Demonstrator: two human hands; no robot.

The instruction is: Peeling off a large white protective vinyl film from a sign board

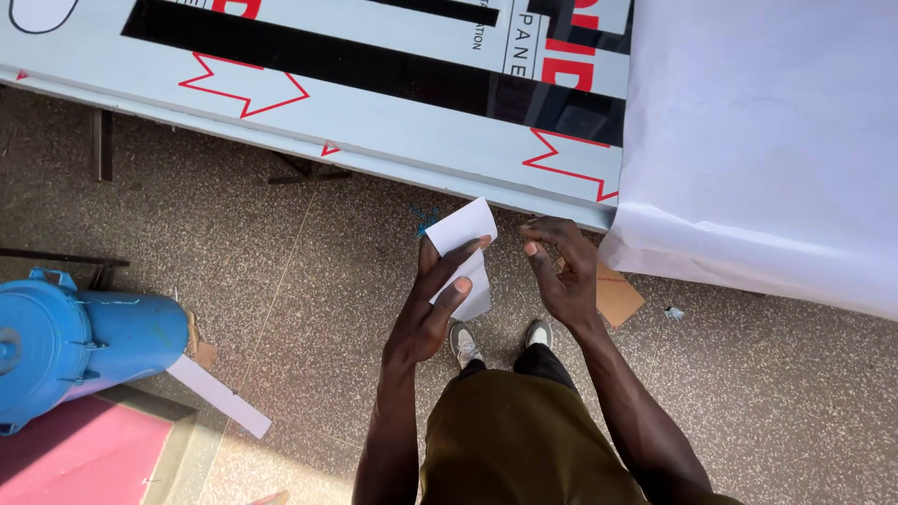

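Note:
My left hand [432, 304] grips a small white sheet of paper [462, 229], thumb and fingers pinched on its lower part, in front of the table's near edge. Beside it, a little to the right, my right hand [561, 266] hovers with fingers curled and fingertips close together; it holds nothing that I can see. Both hands are above the speckled floor, over my shoes [465, 343].
A large pale panel [393, 122] with black bars and red arrows lies on the table, and a white sheet [767, 140] covers its right part. A blue drum [84, 341], a pink board [79, 454], a white strip [220, 397] and a cardboard scrap [619, 295] are on the floor.

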